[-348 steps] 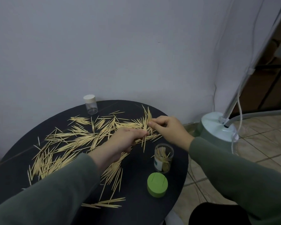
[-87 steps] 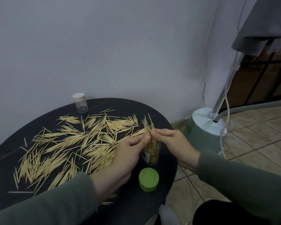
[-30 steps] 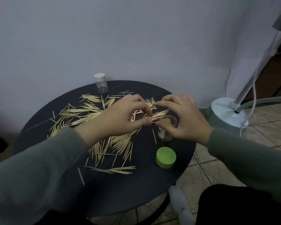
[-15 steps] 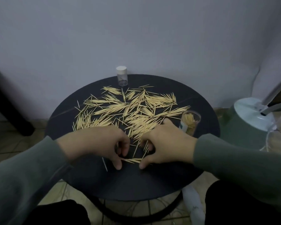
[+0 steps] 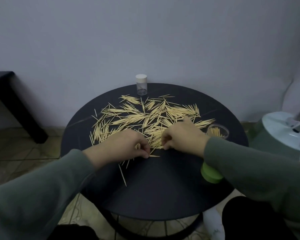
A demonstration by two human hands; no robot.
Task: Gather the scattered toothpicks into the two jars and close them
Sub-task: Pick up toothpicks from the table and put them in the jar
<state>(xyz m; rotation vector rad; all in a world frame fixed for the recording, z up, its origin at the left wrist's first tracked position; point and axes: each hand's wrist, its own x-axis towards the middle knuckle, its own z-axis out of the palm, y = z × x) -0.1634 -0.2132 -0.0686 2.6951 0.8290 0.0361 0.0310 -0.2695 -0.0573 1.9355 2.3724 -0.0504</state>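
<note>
While my head has tipped a little further down than half a second ago, both hands have crept forward along the near edge of the toothpicks [image 5: 145, 118] on the round table [image 5: 163, 196]. My left hand [image 5: 119, 148] now has its curled fingers pinching a few sticks against the tabletop, where before it sat lower with the fingers only tucked in. My right hand [image 5: 182, 135] has likewise closed its fingertips on sticks at the pile's rim. The open jar [image 5: 217, 131], part filled, stands just beyond my right wrist as before. The green lid [image 5: 210, 174], hidden earlier, now peeks out under my right sleeve. The capped jar [image 5: 141, 84] stays at the far edge.
</note>
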